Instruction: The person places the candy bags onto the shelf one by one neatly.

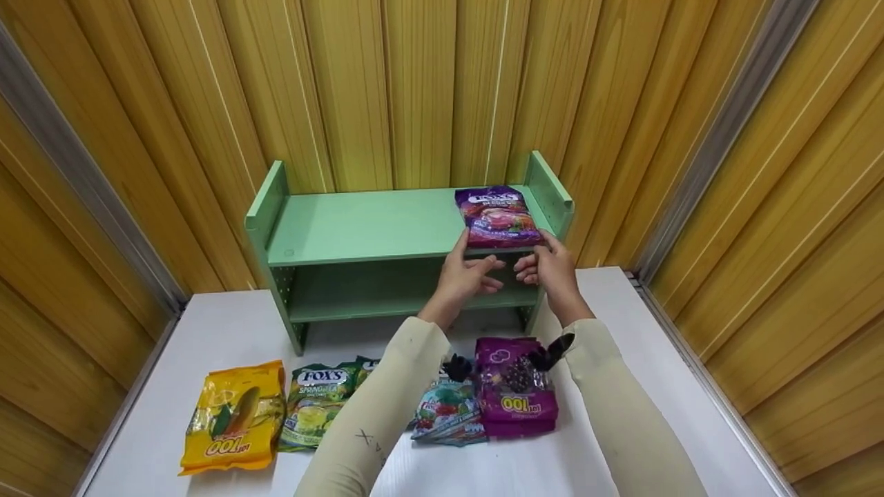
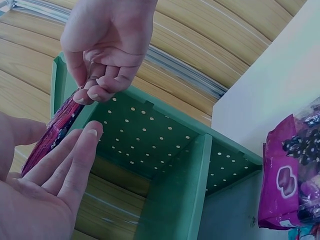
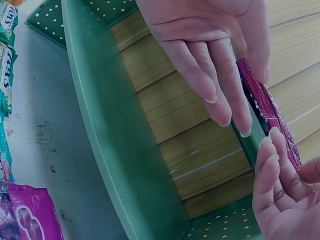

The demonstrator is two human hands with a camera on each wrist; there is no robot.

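A purple Fox's candy bag (image 1: 498, 215) lies on the right end of the top board of a green shelf (image 1: 366, 224). My left hand (image 1: 464, 277) pinches its front left corner, thumb on top and the other fingers fairly straight below. At the front right corner, my right hand (image 1: 554, 273) pinches the bag between thumb and fingers. The left wrist view shows the candy bag (image 2: 55, 131) edge-on between both hands. Its thin side also shows in the right wrist view, where the right hand (image 3: 285, 195) is at the lower right.
On the white table below lie a yellow candy bag (image 1: 235, 417), a green Fox's bag (image 1: 314, 407), a light blue candy bag (image 1: 449, 414) and a magenta candy bag (image 1: 518, 407). My left sleeve partly covers the middle bags. Wood-patterned walls (image 1: 414, 90) stand behind and beside the shelf.
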